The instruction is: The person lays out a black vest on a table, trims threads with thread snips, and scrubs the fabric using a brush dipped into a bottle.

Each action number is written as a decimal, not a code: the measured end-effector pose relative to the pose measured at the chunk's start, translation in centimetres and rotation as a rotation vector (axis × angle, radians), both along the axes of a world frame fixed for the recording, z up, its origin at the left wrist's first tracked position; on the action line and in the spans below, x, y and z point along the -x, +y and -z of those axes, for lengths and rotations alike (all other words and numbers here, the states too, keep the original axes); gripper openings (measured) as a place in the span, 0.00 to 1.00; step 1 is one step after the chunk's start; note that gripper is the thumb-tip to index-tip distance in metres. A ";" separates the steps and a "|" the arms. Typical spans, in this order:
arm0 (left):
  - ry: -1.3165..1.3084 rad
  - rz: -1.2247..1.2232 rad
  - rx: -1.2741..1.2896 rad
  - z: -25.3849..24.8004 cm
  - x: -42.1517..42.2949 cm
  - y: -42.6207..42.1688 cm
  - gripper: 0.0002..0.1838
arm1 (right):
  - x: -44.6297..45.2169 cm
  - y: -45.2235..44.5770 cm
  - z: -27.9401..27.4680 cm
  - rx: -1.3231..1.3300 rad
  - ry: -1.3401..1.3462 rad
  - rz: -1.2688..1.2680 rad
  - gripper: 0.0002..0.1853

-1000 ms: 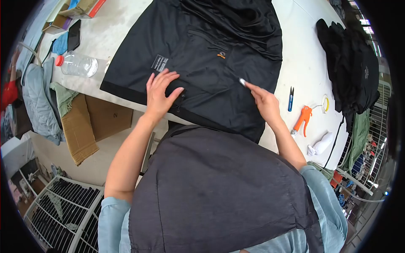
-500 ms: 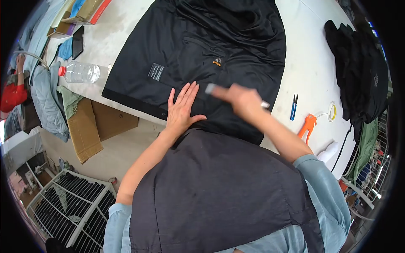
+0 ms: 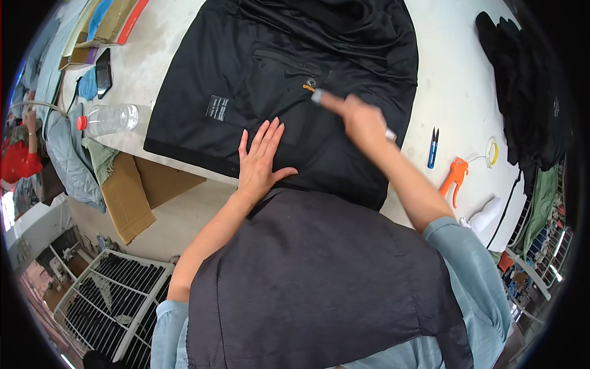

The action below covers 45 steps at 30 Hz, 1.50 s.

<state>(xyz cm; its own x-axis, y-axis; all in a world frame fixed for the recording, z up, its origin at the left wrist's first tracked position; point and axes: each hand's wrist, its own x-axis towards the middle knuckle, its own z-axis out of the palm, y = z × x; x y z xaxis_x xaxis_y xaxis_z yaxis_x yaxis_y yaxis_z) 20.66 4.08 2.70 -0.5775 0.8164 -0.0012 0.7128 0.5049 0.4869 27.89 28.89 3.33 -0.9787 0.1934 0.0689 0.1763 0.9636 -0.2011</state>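
Note:
A black garment (image 3: 264,92) with a smooth, shiny surface lies spread over the white table in front of me. It bears a printed label (image 3: 217,108) and a small orange tab (image 3: 308,87) below a round mark. My left hand (image 3: 259,157) rests flat on its near part, fingers stretched and thumb out to the side. Over the cloth, my right hand (image 3: 365,126) is slightly blurred; its index finger, with a whitish covering at the tip, points just below the orange tab. The other fingers are curled, and a small white bit shows at the hand's outer edge.
On the right of the table (image 3: 424,92) lie blue thread snips (image 3: 433,149), an orange gun-shaped tool (image 3: 455,178) and piled dark garments (image 3: 522,98). A bottle with a red cap (image 3: 110,119), a phone (image 3: 104,72) and cardboard boxes (image 3: 117,21) are on the left.
My right hand has moved away from me across the garment, its fingertip now close to the orange tab. My left hand stays flat in place. The whole view has shifted slightly.

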 end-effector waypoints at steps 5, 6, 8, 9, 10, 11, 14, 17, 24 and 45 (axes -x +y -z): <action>-0.018 0.013 -0.005 -0.2 0.2 0.0 0.54 | 1.4 1.0 -2.0 -0.026 0.039 -0.085 0.28; -0.023 0.010 -0.004 -0.2 0.1 0.0 0.54 | 0.0 -1.0 -2.5 0.085 0.051 -0.247 0.30; -0.018 0.009 -0.006 -0.2 0.1 0.0 0.55 | -1.9 -2.2 -1.1 0.052 -0.076 -0.315 0.31; -0.015 0.012 -0.006 -0.1 0.1 0.1 0.55 | -1.5 -1.7 -1.1 0.032 -0.095 -0.242 0.31; -0.013 0.006 0.000 -0.1 0.2 0.2 0.54 | 0.2 0.3 -1.0 0.030 -0.067 -0.034 0.30; -0.012 0.001 0.009 -0.1 0.1 0.2 0.54 | 1.8 3.2 -0.4 0.065 0.020 0.075 0.28; -0.020 0.018 0.007 -0.2 -0.1 0.0 0.55 | 3.8 7.0 0.2 -0.005 0.117 0.090 0.27; -0.012 0.008 -0.007 -0.2 0.1 0.0 0.55 | 1.5 1.4 -3.6 0.025 0.023 -0.179 0.30; 0.000 0.026 0.016 0.0 -0.1 -0.2 0.54 | 5.3 6.5 0.4 0.028 0.146 0.059 0.26; 0.062 0.125 -0.226 -2.3 5.7 9.9 0.39 | -0.3 -0.2 -2.5 0.331 0.015 0.020 0.33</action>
<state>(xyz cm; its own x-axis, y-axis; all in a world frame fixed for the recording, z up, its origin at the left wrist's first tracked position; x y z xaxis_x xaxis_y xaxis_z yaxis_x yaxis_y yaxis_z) 14.93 14.01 5.03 -0.4655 0.8568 0.2218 0.7947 0.2943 0.5308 28.21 28.73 5.87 -0.9737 0.2273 0.0136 0.1895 0.8419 -0.5052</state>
